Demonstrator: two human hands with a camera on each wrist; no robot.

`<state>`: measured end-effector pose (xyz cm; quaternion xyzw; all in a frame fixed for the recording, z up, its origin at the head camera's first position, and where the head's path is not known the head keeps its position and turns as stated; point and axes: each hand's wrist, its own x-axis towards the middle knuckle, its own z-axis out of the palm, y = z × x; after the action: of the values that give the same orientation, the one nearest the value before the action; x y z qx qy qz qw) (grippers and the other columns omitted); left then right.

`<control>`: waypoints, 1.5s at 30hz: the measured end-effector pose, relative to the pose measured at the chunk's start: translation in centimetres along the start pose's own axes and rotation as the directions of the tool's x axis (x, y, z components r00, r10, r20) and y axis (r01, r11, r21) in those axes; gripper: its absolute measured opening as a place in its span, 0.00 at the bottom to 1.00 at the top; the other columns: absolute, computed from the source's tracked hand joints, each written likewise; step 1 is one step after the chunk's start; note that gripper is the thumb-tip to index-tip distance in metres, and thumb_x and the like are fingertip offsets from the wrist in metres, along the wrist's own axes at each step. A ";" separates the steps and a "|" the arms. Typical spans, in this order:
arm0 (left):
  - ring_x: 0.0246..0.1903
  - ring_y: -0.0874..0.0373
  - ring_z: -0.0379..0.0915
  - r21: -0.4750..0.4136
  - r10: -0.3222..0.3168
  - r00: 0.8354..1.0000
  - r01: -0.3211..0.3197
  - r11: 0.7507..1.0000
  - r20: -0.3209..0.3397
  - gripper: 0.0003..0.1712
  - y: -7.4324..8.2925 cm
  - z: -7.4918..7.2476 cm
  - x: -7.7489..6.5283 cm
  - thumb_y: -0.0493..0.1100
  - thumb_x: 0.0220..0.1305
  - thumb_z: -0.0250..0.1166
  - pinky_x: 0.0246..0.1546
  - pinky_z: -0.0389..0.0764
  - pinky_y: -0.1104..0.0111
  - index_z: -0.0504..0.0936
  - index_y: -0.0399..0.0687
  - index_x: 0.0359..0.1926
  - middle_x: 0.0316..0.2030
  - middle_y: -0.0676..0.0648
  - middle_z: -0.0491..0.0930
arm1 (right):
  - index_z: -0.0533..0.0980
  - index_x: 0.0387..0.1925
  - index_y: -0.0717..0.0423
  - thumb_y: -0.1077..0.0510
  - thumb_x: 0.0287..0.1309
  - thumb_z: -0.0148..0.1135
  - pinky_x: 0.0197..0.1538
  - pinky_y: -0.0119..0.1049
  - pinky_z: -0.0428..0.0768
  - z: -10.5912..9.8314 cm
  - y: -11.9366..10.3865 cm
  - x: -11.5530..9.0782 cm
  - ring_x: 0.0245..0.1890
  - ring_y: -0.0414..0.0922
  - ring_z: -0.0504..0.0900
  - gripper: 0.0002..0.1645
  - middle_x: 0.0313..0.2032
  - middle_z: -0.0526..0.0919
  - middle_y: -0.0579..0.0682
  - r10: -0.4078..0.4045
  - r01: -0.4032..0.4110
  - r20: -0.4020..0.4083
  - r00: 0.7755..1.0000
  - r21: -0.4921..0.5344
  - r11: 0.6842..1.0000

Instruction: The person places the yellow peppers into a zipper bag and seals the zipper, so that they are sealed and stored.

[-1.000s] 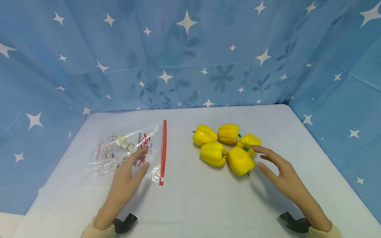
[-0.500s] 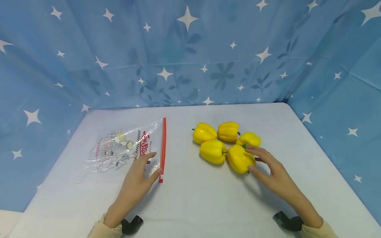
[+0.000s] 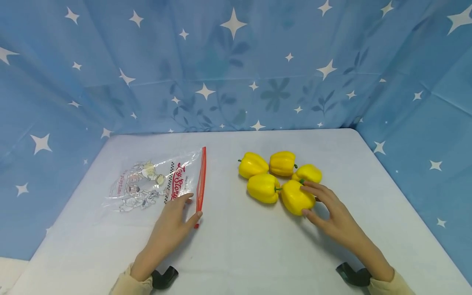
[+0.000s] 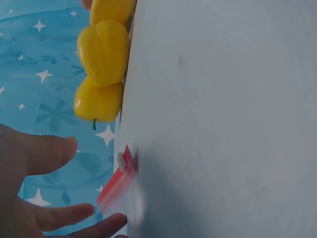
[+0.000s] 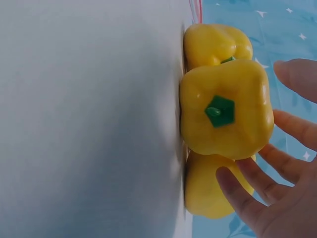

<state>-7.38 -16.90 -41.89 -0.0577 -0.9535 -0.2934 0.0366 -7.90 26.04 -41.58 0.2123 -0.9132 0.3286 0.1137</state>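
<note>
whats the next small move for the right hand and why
Probably curl the right hand round the nearest glossy yellow bell pepper: its thumb and fingers lie spread beside that pepper, the grip not yet closed, while the left hand is at the clear plastic bag with a red edge strip.

Bag (image 3: 147, 184) at left on the surface (image 3: 236, 250), five peppers (image 3: 263, 188) to its right, curtain (image 3: 236, 61) behind, left hand (image 3: 171, 223) at the bag's near corner, right hand (image 3: 337, 219) right of the nearest pepper (image 3: 295, 198).
</note>
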 end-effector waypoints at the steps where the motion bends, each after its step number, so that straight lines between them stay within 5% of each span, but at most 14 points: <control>1: 0.60 0.41 0.76 0.007 -0.006 1.000 0.006 1.000 -0.006 0.34 0.0 -0.1 0.0 0.51 0.67 0.71 0.62 0.77 0.46 0.74 0.41 0.68 0.55 0.42 0.84 | 0.70 0.73 0.47 0.61 0.60 0.75 0.62 0.11 0.67 0.0 0.0 0.0 0.70 0.29 0.65 0.40 0.73 0.71 0.55 0.001 -0.001 0.001 1.000 0.003 1.000; 14: 0.44 0.47 0.75 0.099 -0.008 0.999 0.012 0.995 -0.042 0.29 -0.5 0.3 0.1 0.46 0.63 0.73 0.45 0.78 0.56 0.78 0.37 0.61 0.42 0.45 0.82 | 0.69 0.72 0.48 0.62 0.55 0.79 0.58 0.15 0.75 0.5 0.3 0.2 0.68 0.30 0.68 0.45 0.70 0.73 0.53 -0.026 0.026 -0.003 1.000 0.004 1.000; 24: 0.38 0.52 0.71 0.118 -0.059 0.998 0.060 0.991 -0.009 0.29 -0.8 -0.2 -0.1 0.47 0.65 0.71 0.39 0.74 0.62 0.78 0.38 0.62 0.37 0.48 0.78 | 0.67 0.71 0.49 0.63 0.50 0.82 0.58 0.18 0.78 0.4 0.0 1.2 0.67 0.47 0.72 0.49 0.70 0.71 0.55 -0.059 0.060 0.022 0.998 -0.030 0.998; 34: 0.35 0.57 0.70 0.102 -0.130 0.990 0.124 0.987 0.050 0.28 -0.4 0.2 -0.2 0.55 0.68 0.69 0.33 0.71 0.65 0.79 0.43 0.60 0.34 0.51 0.76 | 0.68 0.70 0.51 0.65 0.49 0.82 0.57 0.18 0.79 0.4 0.2 0.2 0.65 0.30 0.69 0.48 0.67 0.73 0.50 0.001 -0.002 0.019 1.000 0.039 0.999; 45: 0.34 0.53 0.75 0.173 -0.141 0.989 0.132 0.976 0.045 0.27 -0.2 -0.2 0.0 0.57 0.65 0.68 0.29 0.77 0.60 0.78 0.44 0.55 0.31 0.50 0.77 | 0.68 0.71 0.50 0.68 0.49 0.81 0.58 0.16 0.76 -0.1 -0.5 0.2 0.67 0.26 0.67 0.49 0.68 0.74 0.49 -0.013 0.013 -0.010 1.000 0.106 0.994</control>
<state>-7.45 -17.15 -41.87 0.0029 -0.9774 -0.2113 -0.0062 -7.84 25.73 -41.13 0.2225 -0.8925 0.3771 0.1084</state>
